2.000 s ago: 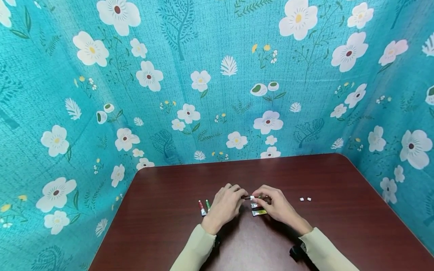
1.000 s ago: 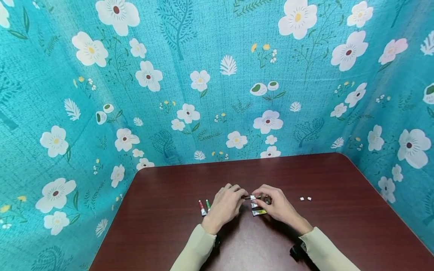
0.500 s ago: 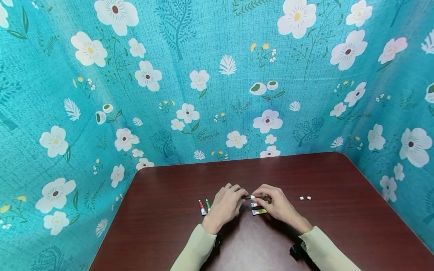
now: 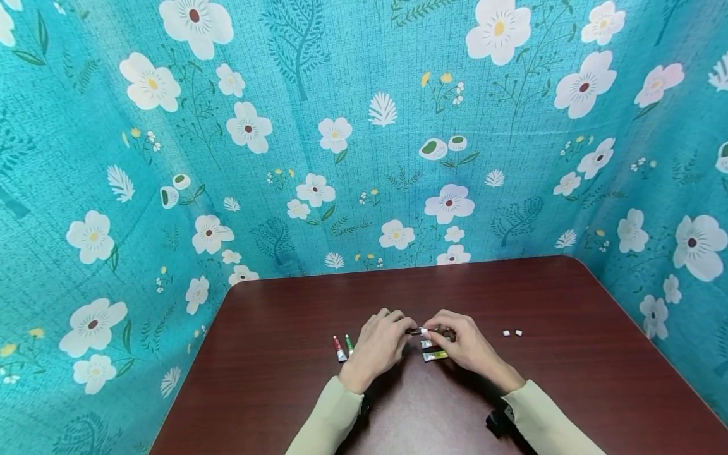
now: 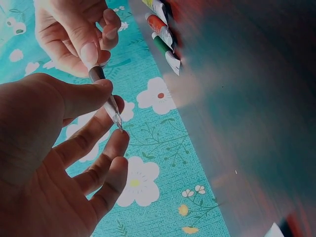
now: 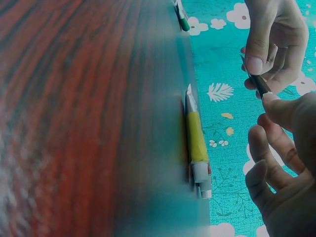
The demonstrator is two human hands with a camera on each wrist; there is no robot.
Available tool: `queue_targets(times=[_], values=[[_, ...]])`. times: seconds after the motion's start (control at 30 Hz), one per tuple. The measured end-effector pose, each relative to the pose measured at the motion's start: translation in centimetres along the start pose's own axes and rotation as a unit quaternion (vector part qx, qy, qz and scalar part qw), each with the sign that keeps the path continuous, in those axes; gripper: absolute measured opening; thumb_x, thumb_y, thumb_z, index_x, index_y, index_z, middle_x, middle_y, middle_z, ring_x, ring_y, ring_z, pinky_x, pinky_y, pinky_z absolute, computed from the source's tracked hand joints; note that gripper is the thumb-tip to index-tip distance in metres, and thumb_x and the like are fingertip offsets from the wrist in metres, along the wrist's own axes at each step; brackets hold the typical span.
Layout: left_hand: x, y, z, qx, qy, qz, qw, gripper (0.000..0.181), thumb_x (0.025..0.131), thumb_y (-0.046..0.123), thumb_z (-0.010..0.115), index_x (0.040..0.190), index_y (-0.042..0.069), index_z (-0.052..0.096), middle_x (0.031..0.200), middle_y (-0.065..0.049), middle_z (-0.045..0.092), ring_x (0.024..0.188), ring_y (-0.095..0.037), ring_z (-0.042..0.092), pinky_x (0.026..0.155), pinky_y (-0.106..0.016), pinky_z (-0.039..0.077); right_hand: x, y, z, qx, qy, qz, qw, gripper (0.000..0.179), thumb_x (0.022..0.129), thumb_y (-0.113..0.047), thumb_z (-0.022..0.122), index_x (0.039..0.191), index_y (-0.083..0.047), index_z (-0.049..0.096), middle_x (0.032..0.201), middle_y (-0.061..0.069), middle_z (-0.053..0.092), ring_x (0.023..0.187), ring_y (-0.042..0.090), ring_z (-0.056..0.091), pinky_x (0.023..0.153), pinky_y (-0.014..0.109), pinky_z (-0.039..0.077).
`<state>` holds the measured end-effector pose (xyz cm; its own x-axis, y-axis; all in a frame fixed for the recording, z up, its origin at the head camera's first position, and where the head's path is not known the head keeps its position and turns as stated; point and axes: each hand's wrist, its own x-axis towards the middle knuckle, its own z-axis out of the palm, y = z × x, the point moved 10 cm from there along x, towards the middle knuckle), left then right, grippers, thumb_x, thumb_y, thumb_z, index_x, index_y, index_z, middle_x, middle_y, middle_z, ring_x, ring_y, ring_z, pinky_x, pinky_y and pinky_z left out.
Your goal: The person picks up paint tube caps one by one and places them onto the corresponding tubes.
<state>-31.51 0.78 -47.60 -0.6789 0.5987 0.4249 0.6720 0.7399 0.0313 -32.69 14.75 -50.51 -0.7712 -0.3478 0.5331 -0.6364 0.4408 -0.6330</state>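
Both hands share one small dark paint tube [image 4: 416, 331], held just over the table. My left hand [image 4: 378, 344] pinches it between thumb and forefinger near its flat silver end, the other fingers loosely spread in the left wrist view. At the opposite end, thumb and fingers of my right hand [image 4: 466, 344] pinch the tube [image 6: 261, 85], covering its tip. Under the right hand lie a yellow paint tube [image 4: 435, 356] and an orange one [image 5: 159, 23], with a green tube [image 5: 162, 44] beside them. A red tube [image 4: 339, 349] and another green tube [image 4: 349, 342] lie left of my left hand.
Two small white cap-like pieces [image 4: 512, 333] sit on the dark red wooden table [image 4: 273, 392], to the right of the right hand. A blue flowered curtain [image 4: 352, 158] hangs along the table's back and sides.
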Motion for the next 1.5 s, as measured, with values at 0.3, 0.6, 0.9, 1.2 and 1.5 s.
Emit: queue_targets(times=[0.3, 0.6, 0.9, 1.2, 1.5], values=[[0.0, 0.1, 0.0, -0.005, 0.002, 0.005, 1.0, 0.014, 0.102, 0.022, 0.076, 0.115, 0.025, 0.079, 0.108, 0.009, 0.075, 0.09, -0.012, 0.062, 0.079, -0.026, 0.054, 0.0, 0.3, 0.0, -0.011, -0.003, 0.015, 0.9998, 0.01, 0.097, -0.011, 0.079, 0.103, -0.019, 0.08, 0.092, -0.011, 0.07, 0.069, 0.004, 0.055, 0.06, 0.022, 0.048], [-0.1, 0.1, 0.0, -0.01, 0.002, 0.006, 0.9999, 0.015, 0.1, 0.023, 0.078, 0.115, 0.025, 0.079, 0.107, 0.01, 0.075, 0.088, -0.011, 0.06, 0.076, -0.024, 0.051, 0.0, 0.1, 0.1, -0.006, -0.015, 0.023, 0.9996, 0.01, 0.1, -0.012, 0.075, 0.103, -0.02, 0.08, 0.089, -0.008, 0.069, 0.07, 0.003, 0.056, 0.06, 0.022, 0.049], [-0.1, 0.1, 0.1, -0.021, -0.005, 0.001, 0.9998, 0.014, 0.101, 0.025, 0.077, 0.114, 0.024, 0.079, 0.106, 0.009, 0.074, 0.089, -0.011, 0.061, 0.076, -0.025, 0.051, 0.1, -0.5, 0.0, -0.019, -0.015, -0.002, 0.9997, 0.011, 0.1, -0.009, 0.074, 0.102, -0.019, 0.079, 0.088, -0.007, 0.067, 0.071, 0.001, 0.056, 0.061, 0.021, 0.049], [-0.2, -0.1, 0.2, -0.023, 0.0, -0.003, 0.9997, 0.013, 0.1, 0.024, 0.078, 0.113, 0.025, 0.078, 0.105, 0.01, 0.073, 0.088, -0.011, 0.06, 0.076, -0.024, 0.052, 0.0, -0.8, 0.3, -0.026, -0.015, -0.023, 0.9993, 0.013, 0.099, -0.006, 0.074, 0.103, -0.017, 0.079, 0.088, -0.005, 0.066, 0.072, 0.001, 0.055, 0.061, 0.02, 0.049], [0.5, 0.1, 0.4, -0.026, 0.004, 0.008, 0.9996, 0.015, 0.099, 0.023, 0.08, 0.113, 0.024, 0.078, 0.106, 0.009, 0.075, 0.089, -0.012, 0.063, 0.08, -0.026, 0.055, 0.2, 0.3, -0.2, -0.03, -0.021, 0.008, 0.9993, 0.012, 0.097, -0.008, 0.077, 0.104, -0.018, 0.08, 0.09, -0.009, 0.068, 0.07, 0.003, 0.054, 0.058, 0.022, 0.049]])
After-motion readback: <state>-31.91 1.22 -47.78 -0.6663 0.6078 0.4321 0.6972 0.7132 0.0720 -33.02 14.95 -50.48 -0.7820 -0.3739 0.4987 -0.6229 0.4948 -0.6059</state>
